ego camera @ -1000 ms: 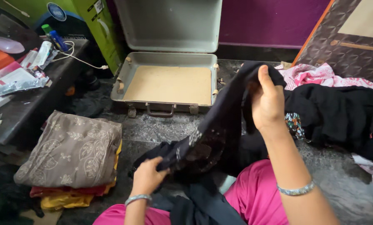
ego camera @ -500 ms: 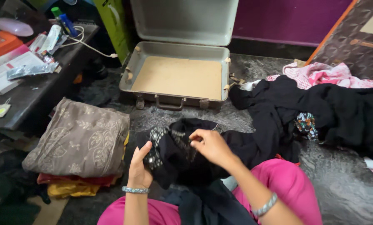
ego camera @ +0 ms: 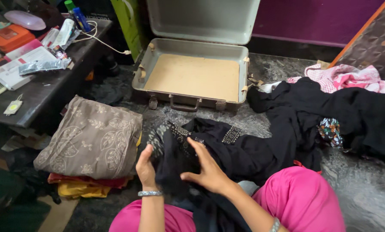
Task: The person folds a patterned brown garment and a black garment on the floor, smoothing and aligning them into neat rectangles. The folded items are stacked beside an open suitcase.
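A black garment with embroidered trim (ego camera: 227, 148) lies on the floor in front of my knees. My left hand (ego camera: 146, 167) grips its left edge, fingers curled on the cloth. My right hand (ego camera: 205, 167) lies flat on the garment with fingers spread, pressing it down. An open grey metal suitcase (ego camera: 192, 47) with a tan lining stands beyond, lid raised. To the left sits a folded pile of clothes (ego camera: 91, 144), a beige leaf-patterned piece on top of red and yellow ones.
A heap of black and pink clothes (ego camera: 343, 103) lies at the right. A low dark table (ego camera: 42, 92) at the left carries packets, tubes, a bottle and a white cable. My pink-clad legs (ego camera: 300, 202) fill the bottom.
The garment, held up a second ago, has come down onto the floor. My right hand dropped from shoulder height and now lies flat on it. The view has tilted slightly downward.
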